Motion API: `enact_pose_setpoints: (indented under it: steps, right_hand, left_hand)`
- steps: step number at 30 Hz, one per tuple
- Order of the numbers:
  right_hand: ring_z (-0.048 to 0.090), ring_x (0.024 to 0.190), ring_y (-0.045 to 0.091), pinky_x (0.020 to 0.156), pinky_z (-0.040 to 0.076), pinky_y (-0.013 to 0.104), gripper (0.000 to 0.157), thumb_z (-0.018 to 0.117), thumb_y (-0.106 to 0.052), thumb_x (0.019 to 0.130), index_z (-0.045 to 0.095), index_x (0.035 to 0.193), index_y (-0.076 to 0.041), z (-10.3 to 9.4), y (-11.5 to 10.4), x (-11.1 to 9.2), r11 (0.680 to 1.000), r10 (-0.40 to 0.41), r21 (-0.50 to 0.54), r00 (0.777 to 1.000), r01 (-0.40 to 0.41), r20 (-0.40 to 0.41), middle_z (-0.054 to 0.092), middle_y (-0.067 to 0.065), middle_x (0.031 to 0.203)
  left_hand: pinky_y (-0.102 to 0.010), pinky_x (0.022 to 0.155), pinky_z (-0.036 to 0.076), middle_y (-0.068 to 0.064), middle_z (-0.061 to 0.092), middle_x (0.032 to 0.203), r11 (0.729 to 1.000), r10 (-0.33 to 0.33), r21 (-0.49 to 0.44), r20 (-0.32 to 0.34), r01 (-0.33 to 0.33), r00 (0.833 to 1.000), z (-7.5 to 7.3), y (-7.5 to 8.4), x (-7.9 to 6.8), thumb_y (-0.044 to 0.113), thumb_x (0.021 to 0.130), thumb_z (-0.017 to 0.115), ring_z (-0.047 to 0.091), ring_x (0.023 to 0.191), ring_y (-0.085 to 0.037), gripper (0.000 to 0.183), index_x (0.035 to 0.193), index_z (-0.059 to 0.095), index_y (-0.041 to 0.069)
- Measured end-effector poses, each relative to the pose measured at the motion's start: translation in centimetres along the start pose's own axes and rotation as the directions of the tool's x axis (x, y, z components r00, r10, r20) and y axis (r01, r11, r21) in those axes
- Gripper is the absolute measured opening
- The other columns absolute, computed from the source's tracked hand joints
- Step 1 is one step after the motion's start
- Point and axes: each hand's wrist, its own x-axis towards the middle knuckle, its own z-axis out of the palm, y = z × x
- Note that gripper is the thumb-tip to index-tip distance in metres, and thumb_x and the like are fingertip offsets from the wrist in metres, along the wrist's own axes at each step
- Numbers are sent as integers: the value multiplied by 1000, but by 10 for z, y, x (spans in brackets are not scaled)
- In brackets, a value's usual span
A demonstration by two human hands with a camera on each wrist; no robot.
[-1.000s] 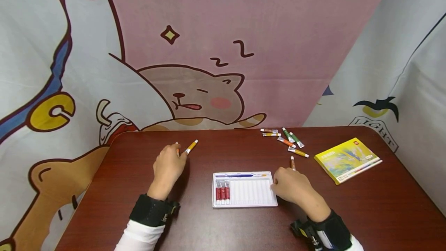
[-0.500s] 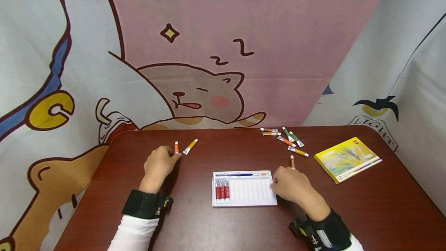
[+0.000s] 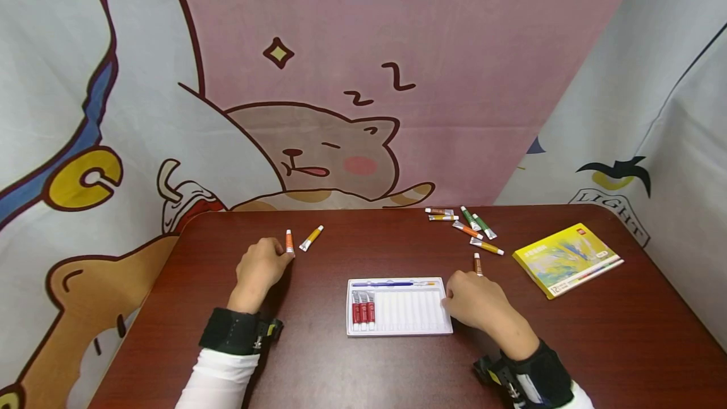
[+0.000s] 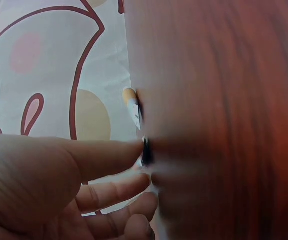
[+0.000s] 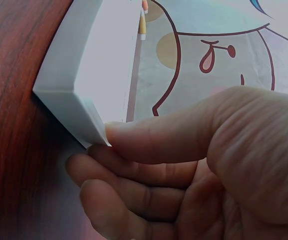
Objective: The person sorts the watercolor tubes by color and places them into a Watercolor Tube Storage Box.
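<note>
My left hand rests on the table at the lower end of an orange paint tube. Its thumb and forefinger lie on either side of that end, a gap between them in the left wrist view. A yellow paint tube lies just right of the orange one. With thumb and curled forefinger, my right hand pinches the right edge of a white plastic tray. Several red paint tubes fill the tray's left slots, and a blue paintbrush lies along its top groove.
A brown paint tube lies just beyond my right hand. Farther back are green tubes, an orange tube and several others. A yellow box lies at the right. A cartoon-printed cloth hangs behind the table.
My left hand has drawn back and left from the two tubes, uncovering the orange one. The yellow tube now lies free of the hand. The right hand stays at the tray.
</note>
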Motion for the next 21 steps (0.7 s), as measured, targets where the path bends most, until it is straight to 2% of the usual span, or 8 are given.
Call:
enact_pose_setpoints:
  steps: [9, 14, 21]
  right_hand:
    - [45, 50, 16, 45, 35, 31, 18, 68, -19, 80, 62, 63, -16, 0, 2, -1, 1000, -3, 0, 1000, 3, -2, 52, -2, 54]
    - [45, 49, 16, 45, 35, 31, 19, 68, -18, 80, 61, 62, -16, -1, 4, -2, 1000, -1, -3, 1000, 1, -10, 51, -2, 53]
    - [44, 49, 16, 45, 34, 30, 23, 67, -18, 80, 59, 58, -17, 0, 1, -1, 1000, -13, 4, 1000, 13, -15, 50, -2, 52]
  left_hand:
    - [-41, 49, 39, -11, 63, 76, 1000, -6, -1, 17, 6, 1000, 0, 0, 1, 25, 86, 65, 55, 66, -27, 15, 80, 65, 11]
    - [-38, 47, 38, -10, 60, 74, 1000, 5, -11, 41, -5, 999, -1, 2, 1, 27, 85, 66, 53, 64, -26, 19, 79, 64, 10]
    - [-37, 46, 37, -11, 58, 73, 1000, -16, -21, 69, 18, 997, -6, 6, 1, 34, 89, 62, 52, 63, -26, 29, 88, 63, 6]
